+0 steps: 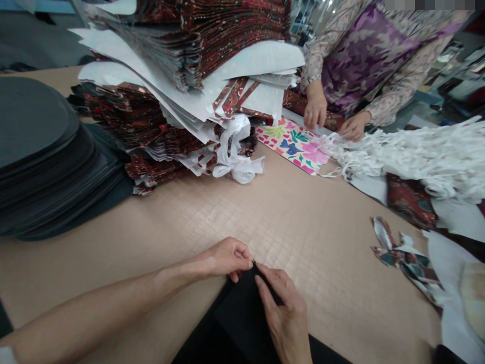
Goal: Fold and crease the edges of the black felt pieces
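A piece of black fabric (pixel 238 313) lies at the near edge of the tan table (pixel 295 222). My left hand (pixel 227 258) is closed in a pinch on the fabric's top corner. My right hand (pixel 284 313) rests on the black fabric with its fingers pinching the same corner from the right. Both hands meet at that corner, thumbs and forefingers pressed together.
A tall pile of dark red patterned fabric and white sheets (pixel 189 76) stands at the back. Stacked dark grey rounded pieces (pixel 45 156) sit at the left. Another person's hands (pixel 316 108) work by a floral piece (pixel 293 144) and white strips (pixel 417 156). Patterned scraps (pixel 401 255) lie right.
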A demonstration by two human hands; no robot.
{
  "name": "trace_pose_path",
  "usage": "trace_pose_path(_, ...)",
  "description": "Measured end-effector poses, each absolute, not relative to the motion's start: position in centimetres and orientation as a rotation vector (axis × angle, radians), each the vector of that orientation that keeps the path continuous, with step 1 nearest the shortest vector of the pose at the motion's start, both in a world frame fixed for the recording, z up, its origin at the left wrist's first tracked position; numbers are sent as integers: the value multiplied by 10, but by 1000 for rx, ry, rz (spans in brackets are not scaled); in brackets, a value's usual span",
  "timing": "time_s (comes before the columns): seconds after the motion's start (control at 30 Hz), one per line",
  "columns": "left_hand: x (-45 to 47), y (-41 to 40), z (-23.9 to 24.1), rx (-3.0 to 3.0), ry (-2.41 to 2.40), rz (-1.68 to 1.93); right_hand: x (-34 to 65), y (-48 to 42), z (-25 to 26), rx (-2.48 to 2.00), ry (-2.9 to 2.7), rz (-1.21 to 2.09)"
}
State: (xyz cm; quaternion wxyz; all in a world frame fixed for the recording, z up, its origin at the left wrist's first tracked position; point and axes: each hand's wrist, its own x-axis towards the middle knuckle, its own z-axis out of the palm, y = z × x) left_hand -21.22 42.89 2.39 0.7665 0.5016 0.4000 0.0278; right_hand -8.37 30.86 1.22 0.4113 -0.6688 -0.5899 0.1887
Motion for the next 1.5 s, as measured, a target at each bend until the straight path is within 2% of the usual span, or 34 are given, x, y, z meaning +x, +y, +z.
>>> trace_pose_path(0.33,-212,431,29,1074,875,43,-82,310,8,-1542,-1810,42)
trace_pose_path(0.5,-212,431,29,1104,872,6,-83,310,6,-1559,-1879,-37)
trace_pose_path(0.73,-213,430,27,1342,847,-3,-77,300,14,-1601,-1888,44)
trace_pose_path(0.87,-216,428,32,1636,820,84,-52,269,11,-1646,-1791,42)
trace_pose_path(1.1,-213,418,30,2194,833,159,-16,224,1,-1628,-1978,-21)
trace_pose_path(1.37,-208,415,37,2518,763,173,-23,221,12,-1682,-1906,8)
trace_pose_path(1.5,-205,415,37,2713,581,207,-28,223,21,-1701,-1829,27)
